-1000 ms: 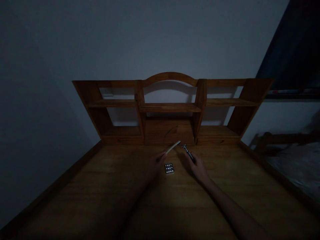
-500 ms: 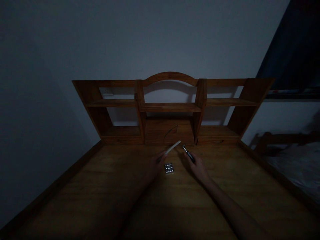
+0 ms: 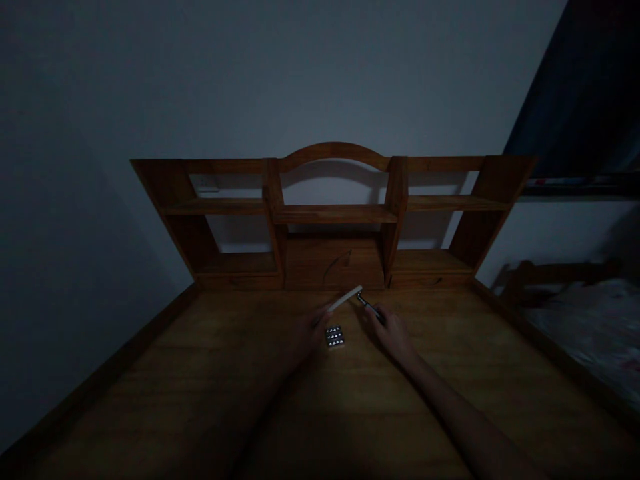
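My left hand [image 3: 309, 331] is closed around the lower end of a pale, narrow strip [image 3: 345, 298], which slants up to the right. In my right hand [image 3: 393, 330] is a slim tool with a dark handle and a shiny metal head [image 3: 367, 305], perhaps a small ratchet. The metal head is at the strip's far end; whether they touch I cannot tell. On the desk between my hands lies a small dark case [image 3: 335, 336] with rows of shiny pieces, too small to name.
The wooden desk [image 3: 320, 400] carries a wooden shelf unit [image 3: 335, 214] along its back edge, against the wall. A raised rim [image 3: 540, 350] runs down the desk's right side. Beyond it is a bed with crumpled bedding [image 3: 595, 327]. The light is dim.
The tool's head has moved left to the end of the pale strip. That strip is now tilted slightly flatter. The whole view has shifted a little.
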A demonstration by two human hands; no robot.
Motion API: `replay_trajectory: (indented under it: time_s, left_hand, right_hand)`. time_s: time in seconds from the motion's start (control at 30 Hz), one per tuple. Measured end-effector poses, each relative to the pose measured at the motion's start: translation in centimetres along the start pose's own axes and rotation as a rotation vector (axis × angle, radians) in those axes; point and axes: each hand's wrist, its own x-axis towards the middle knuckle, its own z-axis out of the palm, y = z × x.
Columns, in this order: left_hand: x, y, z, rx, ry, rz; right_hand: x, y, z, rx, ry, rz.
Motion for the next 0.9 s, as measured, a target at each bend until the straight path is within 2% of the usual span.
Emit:
replay_trajectory:
  time_s: [0.1,0.23,0.43,0.6,0.77,0.9]
  left_hand:
    - [0.01,0.12,0.05,0.042,-0.013,-0.040]
    - [0.07,0.06,-0.35,0.026,0.049,-0.052]
    - [-0.15,0.07,0.00,-0.009,-0.053,-0.019]
    - [-0.02,0.09,0.03,0.017,0.053,-0.050]
    - [-0.08,0.26,-0.53,0.033,0.098,-0.067]
    - [-0.49,0.94,0.01,-0.001,0.031,-0.008]
  right_hand:
    - [-0.07,-0.15,-0.08,-0.011,0.005,-0.025]
    - [-0.13,-0.32,-0.21,0.014,0.022,-0.031]
    - [0.04,-0.11,-0.10,-0.004,0.062,-0.005]
    - [0.10,-0.30,-0.07,0.049,0.076,-0.003]
    - [0.16,-0.25,-0.36,0.098,0.112,0.039]
    - [0.26,0.09,-0.26,0.102,0.136,0.025]
